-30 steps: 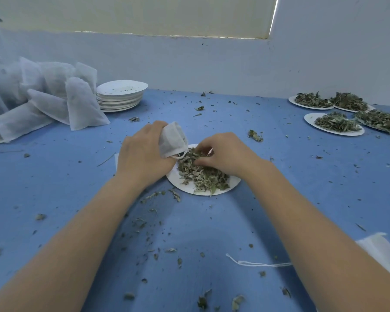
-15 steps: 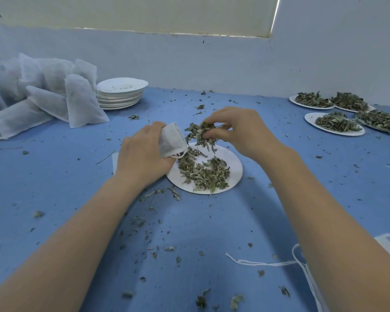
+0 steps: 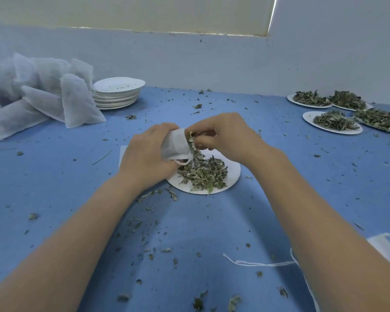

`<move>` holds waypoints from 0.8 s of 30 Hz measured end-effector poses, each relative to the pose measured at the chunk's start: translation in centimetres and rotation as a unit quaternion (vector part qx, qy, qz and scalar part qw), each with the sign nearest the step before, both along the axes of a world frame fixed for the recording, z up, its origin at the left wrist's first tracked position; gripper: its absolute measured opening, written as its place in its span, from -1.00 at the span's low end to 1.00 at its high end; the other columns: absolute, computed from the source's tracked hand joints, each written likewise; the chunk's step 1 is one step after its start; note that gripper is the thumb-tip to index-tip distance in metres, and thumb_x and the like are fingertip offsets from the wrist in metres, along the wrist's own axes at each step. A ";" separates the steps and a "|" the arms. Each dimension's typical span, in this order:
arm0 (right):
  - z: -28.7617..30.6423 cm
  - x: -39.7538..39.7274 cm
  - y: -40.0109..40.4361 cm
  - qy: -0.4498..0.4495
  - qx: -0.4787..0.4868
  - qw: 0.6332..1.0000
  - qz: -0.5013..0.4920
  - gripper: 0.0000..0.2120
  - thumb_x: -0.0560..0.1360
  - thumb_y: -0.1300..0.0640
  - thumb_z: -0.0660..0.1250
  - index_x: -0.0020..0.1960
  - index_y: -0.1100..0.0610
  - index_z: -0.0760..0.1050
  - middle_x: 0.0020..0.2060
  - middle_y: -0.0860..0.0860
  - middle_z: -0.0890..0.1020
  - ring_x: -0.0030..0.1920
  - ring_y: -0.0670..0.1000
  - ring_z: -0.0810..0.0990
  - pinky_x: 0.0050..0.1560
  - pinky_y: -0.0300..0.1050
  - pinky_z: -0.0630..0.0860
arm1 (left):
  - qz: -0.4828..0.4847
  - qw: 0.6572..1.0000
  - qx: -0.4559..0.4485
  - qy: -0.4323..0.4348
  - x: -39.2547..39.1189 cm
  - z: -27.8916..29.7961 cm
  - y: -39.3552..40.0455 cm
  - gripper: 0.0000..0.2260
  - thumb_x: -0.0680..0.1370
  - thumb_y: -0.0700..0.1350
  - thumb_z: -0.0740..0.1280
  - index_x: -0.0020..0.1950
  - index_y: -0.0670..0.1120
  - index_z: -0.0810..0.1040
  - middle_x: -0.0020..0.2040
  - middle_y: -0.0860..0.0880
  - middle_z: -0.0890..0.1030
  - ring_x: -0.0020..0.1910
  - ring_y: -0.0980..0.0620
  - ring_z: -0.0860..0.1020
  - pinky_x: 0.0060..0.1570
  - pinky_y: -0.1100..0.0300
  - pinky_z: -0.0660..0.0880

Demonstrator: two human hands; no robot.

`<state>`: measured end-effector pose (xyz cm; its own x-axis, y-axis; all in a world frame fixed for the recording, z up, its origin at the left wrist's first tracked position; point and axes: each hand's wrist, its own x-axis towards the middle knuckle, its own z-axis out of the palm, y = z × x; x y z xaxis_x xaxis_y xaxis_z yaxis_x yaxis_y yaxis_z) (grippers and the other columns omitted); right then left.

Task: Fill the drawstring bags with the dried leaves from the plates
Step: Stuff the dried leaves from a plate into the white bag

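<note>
Head view
Left hand (image 3: 148,157): its grip is closing tightly around a small white non-woven fabric drawstring bag (image 3: 175,144), holding the mouth turned toward the right hand just above the plate's left edge.
Right hand (image 3: 226,134): its fingertips (image 3: 198,140) are pinching shut on a clump of crinkled grey-green dried leaves (image 3: 191,138), pressing it at the bag's mouth.
Plate: a round white paper plate (image 3: 233,174) is lying flat on the blue cloth-covered counter (image 3: 54,176), carrying a loose heap of leaves (image 3: 203,174).
Scatter: leaf crumbs are speckling the counter around the plate.
Far left: soft, puffy white filled bags (image 3: 77,102) are leaning in a pile beside a stack of white plates (image 3: 118,92).
Far right: more plates of leaves (image 3: 333,121) are sitting well apart from the hands.
Near right: a thin white cord (image 3: 257,263) is trailing across the counter.
</note>
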<state>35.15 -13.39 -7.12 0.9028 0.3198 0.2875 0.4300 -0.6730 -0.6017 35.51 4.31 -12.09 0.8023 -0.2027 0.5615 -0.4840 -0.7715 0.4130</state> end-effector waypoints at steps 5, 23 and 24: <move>-0.1 -0.2 0.2 0.010 0.058 0.998 -0.009 -0.80 0.44 0.20 0.41 0.00 -0.03 0.64 -0.17 0.10 0.68 -0.23 0.00 0.61 -0.05 -0.16 0.55 | -0.003 0.996 -0.089 0.014 -0.1 0.0 0.0 -0.62 0.36 -0.14 0.45 0.16 -0.04 0.52 -0.04 0.07 0.55 -0.08 0.07 0.46 -0.15 0.35 0.33; 0.3 -0.4 0.0 0.221 0.236 0.939 0.120 -0.70 0.48 0.34 0.31 0.20 0.24 0.55 0.06 0.15 0.65 0.08 0.06 0.64 0.22 -0.07 0.50 | 0.059 0.998 -0.020 0.022 0.1 0.1 -0.5 -0.58 0.37 0.02 0.38 0.21 -0.01 0.44 0.05 0.00 0.55 -0.03 -0.06 0.50 -0.14 0.14 0.34; 0.2 -0.3 0.0 0.208 0.232 0.943 0.119 -0.73 0.48 0.29 0.35 0.18 0.23 0.56 0.04 0.11 0.67 0.07 0.02 0.64 0.20 -0.11 0.52 | 0.061 0.998 -0.022 0.020 0.1 0.2 -0.6 -0.59 0.37 0.02 0.37 0.19 -0.01 0.45 0.02 0.01 0.55 -0.06 -0.04 0.49 -0.15 0.14 0.33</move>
<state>34.82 -13.39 -6.94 0.8866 0.4551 0.0830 0.1972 -0.2094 -0.9577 35.56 3.73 -11.92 0.8414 -0.0781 0.5347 -0.3703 -0.8039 0.4654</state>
